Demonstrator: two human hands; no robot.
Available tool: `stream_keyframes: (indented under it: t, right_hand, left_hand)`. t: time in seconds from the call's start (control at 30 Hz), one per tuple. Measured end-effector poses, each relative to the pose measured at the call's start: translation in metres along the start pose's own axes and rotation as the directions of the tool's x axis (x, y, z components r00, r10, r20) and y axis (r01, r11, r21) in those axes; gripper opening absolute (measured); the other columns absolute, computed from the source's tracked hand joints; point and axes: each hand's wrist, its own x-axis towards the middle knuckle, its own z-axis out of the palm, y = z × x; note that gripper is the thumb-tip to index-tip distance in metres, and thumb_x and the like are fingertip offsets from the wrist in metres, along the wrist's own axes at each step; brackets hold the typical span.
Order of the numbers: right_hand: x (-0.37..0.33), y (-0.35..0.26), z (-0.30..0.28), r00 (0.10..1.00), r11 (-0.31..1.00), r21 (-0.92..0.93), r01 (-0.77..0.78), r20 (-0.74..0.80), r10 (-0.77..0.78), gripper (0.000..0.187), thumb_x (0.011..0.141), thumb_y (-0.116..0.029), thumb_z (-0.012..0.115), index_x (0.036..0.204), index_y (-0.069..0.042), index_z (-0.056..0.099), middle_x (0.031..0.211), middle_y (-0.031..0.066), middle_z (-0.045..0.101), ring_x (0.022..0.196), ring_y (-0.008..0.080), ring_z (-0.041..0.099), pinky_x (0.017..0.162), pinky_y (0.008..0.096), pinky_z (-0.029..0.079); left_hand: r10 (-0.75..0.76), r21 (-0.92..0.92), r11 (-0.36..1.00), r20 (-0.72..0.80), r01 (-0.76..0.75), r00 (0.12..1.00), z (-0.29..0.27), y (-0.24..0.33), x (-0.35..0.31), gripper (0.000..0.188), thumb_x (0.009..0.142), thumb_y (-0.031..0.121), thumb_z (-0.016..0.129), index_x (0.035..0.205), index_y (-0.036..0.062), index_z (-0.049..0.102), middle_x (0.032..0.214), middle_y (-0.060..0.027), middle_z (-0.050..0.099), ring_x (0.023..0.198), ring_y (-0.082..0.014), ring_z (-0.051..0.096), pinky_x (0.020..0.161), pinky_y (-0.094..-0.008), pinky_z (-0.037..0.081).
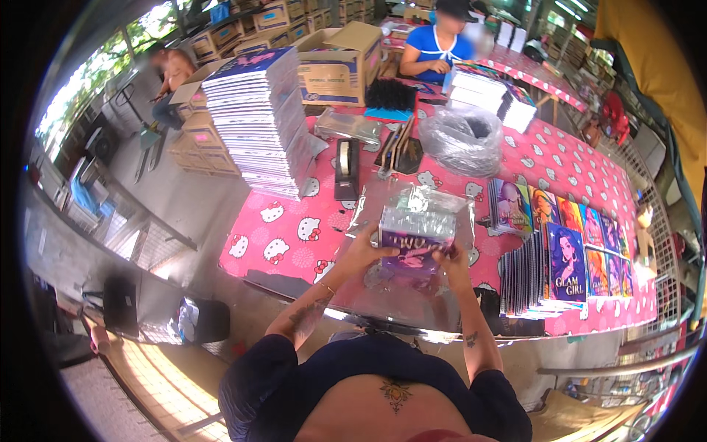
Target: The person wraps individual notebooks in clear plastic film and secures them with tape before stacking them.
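Observation:
Between my hands stands a thick stack of notebooks point(417, 247) with a purple cover facing me. My left hand point(362, 250) grips its left side, thumb across the front. At the right side my right hand point(454, 259) closes on the stack's edge. Under and behind the stack lies a sheet of clear plastic film point(423, 197), crinkled and shiny; it spreads toward the table's near edge. A black tape dispenser point(347, 169) with a roll of tape sits just beyond my left hand.
A tall notebook pile point(258, 121) rises at the left. Right of me are a fanned row of spiral notebooks point(526, 269) and colourful notebooks point(607, 258). A bundled plastic roll point(462, 140) lies behind. Across the pink patterned table point(294, 221) a co-worker point(434, 51) sits near an open carton point(335, 70).

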Motion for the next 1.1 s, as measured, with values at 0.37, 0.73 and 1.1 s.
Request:
stream_keyframes:
  t: [0.37, 0.73, 1.1]
  right_hand:
    - [-0.038, -0.235, 0.008, 0.763, 0.733, -0.344, 0.587, -0.068, -0.643, 0.062, 0.092, -0.036, 0.066, 0.143, -0.007, 0.045, 0.153, 0.0127, 0.034, 0.139, 0.0284, 0.038, 0.113, 0.0445, 0.031]
    - [-0.134, -0.220, -0.213, 0.741, 0.360, -0.855, -0.374, -0.509, -0.438, 0.066, 0.092, -0.046, 0.063, 0.137, 0.000, 0.049, 0.139, 0.0227, 0.050, 0.134, 0.0343, 0.044, 0.112, 0.0405, 0.031]
    - [-0.150, -0.202, -0.290, 0.911, 0.730, -0.589, -0.347, -0.398, 0.112, 0.084, 0.081, -0.062, 0.069, 0.132, 0.004, 0.055, 0.121, 0.0177, 0.064, 0.109, 0.0226, 0.061, 0.095, 0.0341, 0.046]
  left_hand:
    - [0.711, 0.539, 0.614, -0.695, -0.577, 0.107, -0.177, 0.307, 0.069, 0.083, 0.072, 0.031, 0.087, 0.129, -0.0038, 0.038, 0.107, -0.0149, 0.057, 0.089, -0.0174, 0.058, 0.074, -0.0283, 0.049]
    - [0.368, 0.289, 0.899, -0.906, 0.330, -0.209, -0.310, 0.273, 0.138, 0.113, 0.069, 0.068, 0.072, 0.137, -0.0120, 0.030, 0.133, -0.0285, 0.037, 0.126, -0.0437, 0.036, 0.107, -0.0523, 0.028]
    - [0.220, 0.002, 0.970, 0.411, -0.242, 0.885, 0.260, 0.039, 0.113, 0.087, 0.085, 0.048, 0.071, 0.147, -0.0014, 0.033, 0.140, -0.0243, 0.046, 0.126, -0.0384, 0.049, 0.103, -0.0446, 0.044]
